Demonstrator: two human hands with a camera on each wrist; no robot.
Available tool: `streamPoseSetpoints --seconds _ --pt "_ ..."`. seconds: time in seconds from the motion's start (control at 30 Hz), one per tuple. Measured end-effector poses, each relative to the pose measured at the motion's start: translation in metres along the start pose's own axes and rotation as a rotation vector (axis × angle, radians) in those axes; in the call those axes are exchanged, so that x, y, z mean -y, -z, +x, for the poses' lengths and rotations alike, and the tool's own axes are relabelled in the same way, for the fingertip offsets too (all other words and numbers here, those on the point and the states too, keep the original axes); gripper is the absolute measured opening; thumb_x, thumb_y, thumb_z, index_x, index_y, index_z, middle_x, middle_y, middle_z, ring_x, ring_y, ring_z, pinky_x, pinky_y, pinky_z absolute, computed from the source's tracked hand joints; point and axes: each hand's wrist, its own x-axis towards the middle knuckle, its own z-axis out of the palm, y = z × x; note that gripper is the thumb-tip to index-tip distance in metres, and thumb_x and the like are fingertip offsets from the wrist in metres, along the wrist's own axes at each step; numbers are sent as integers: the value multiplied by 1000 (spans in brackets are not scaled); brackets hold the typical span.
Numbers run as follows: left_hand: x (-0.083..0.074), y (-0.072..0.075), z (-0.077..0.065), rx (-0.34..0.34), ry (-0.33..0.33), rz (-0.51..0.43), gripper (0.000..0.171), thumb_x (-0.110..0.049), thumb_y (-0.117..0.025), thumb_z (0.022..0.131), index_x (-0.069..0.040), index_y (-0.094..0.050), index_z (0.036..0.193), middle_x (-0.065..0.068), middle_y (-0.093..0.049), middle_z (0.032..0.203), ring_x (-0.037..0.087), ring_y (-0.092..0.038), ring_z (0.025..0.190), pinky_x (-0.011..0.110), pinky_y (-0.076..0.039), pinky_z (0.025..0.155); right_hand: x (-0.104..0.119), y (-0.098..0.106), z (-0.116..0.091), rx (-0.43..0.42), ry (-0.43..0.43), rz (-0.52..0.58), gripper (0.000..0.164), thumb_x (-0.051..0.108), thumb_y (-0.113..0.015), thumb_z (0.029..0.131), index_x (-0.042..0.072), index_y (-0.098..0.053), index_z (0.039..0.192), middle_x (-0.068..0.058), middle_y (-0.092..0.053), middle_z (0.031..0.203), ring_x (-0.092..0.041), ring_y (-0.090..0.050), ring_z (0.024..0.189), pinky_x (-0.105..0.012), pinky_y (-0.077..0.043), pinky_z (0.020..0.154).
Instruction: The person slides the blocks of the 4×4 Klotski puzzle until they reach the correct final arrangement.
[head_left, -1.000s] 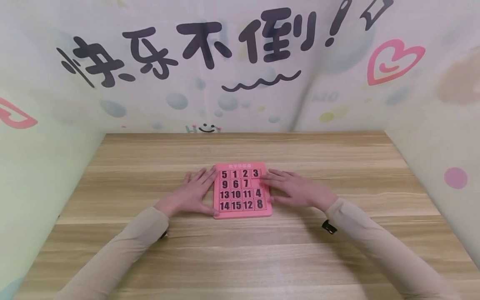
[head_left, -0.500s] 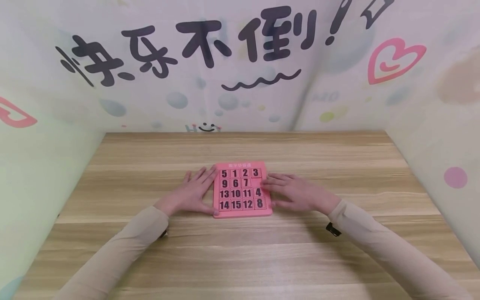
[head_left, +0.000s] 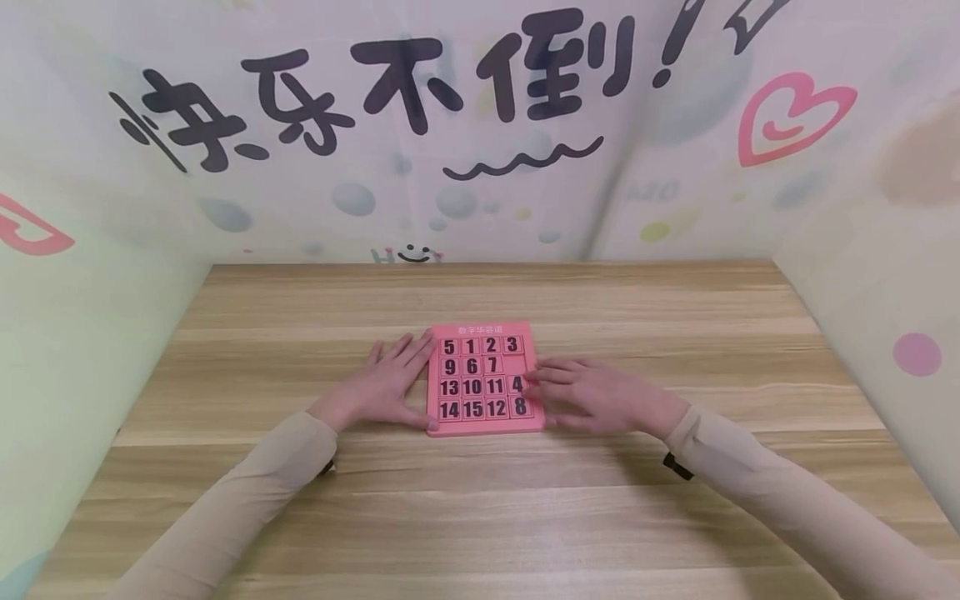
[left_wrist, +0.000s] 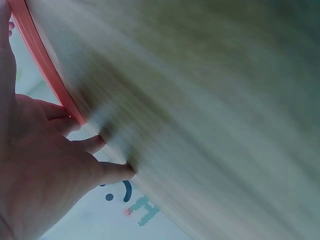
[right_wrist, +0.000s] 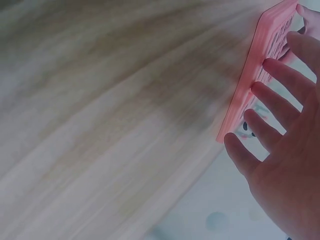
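A pink number sliding puzzle (head_left: 487, 428) lies flat on the table. Its one gap is at the right end of the second row, above the 4 tile (head_left: 516, 384). Spread along the puzzle's left side, my left hand (head_left: 378, 392) rests its thumb at the lower corner and its index fingertip near the upper one. My right hand (head_left: 603, 398) reaches over the right edge with fingers extended, fingertips by the 4 tile. In the right wrist view, the right fingers (right_wrist: 272, 102) are apart and fairly straight beside the puzzle's rim (right_wrist: 250, 70); whether they press a tile I cannot tell.
The wood-grain table (head_left: 480, 517) runs back to a printed wall cloth (head_left: 480, 208) with large black characters. Similar light walls stand at the left and right sides. A dark strap (head_left: 678, 466) shows under the right sleeve.
My right hand has shifted slightly right and toward me, its fingertips going from beside the gap down to the 4 tile. My left hand and the tiles have stayed as they were.
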Motion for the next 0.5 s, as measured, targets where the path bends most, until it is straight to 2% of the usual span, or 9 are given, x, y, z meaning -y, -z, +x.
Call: streamPoseSetpoints --seconds 0.17,0.5 --pt "0 -1 0 -3 -2 1 125 -76 -63 71 -5 -5 155 11 2 161 38 2 144 65 1 109 -1 -4 -1 -28 -1 24 50 36 -53 98 9 -52 140 -12 -46 145 -34 -36 136 -54 -29 109" --pt "1 -1 1 1 3 8 125 -78 -61 71 -6 -3 155 9 4 160 37 2 144 64 1 109 -3 -7 -1 -26 -35 77 51 38 -50 99 11 -49 143 -11 -41 148 -33 -32 138 -53 -25 111"
